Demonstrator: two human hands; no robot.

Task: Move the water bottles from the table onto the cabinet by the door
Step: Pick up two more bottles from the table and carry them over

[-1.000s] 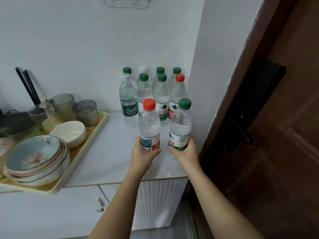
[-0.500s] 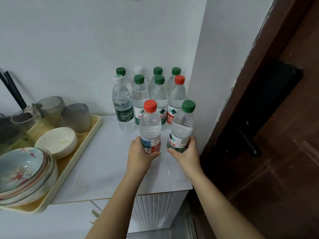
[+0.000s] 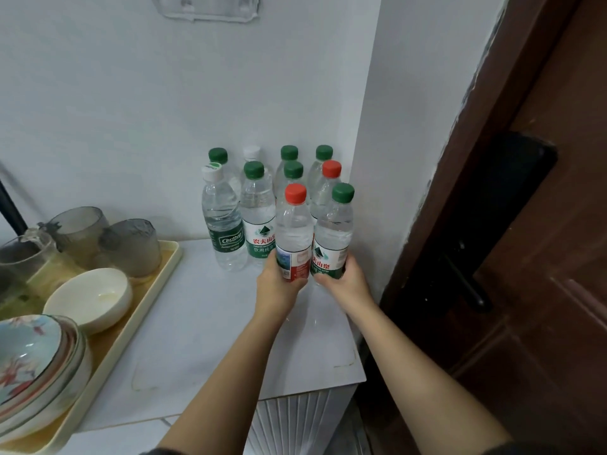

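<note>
Two clear plastic bottles, ribbed and round-bodied, were held side by side and touching over the smooth white cabinet top (image 3: 203, 323), near the wall on the door side.

- Left hand (image 3: 279, 287): grip wrapped round the lower label of the red-capped bottle (image 3: 294, 231).
- Right hand (image 3: 348, 285): grip curled round the lower label of the green-capped bottle (image 3: 333, 231).
- Both bottles held water up to about the shoulder. Their long axes ran near vertical with caps up, and the green-capped one leaned slightly toward the door (image 3: 542, 257).
- Their bases were hidden behind the hands, so I could not tell whether they touched the top.

Behind them, eight more bottles (image 3: 258, 221) stood upright in a tight cluster in the corner. Most had green caps, one had a red cap and two had whitish caps.

To the left, a cream tray (image 3: 144, 310) held a plain white bowl (image 3: 90, 298), a stack of glazed floral bowls (image 3: 36, 359) and frosted grey tumblers (image 3: 133, 246). The door was dark brown wood.
</note>
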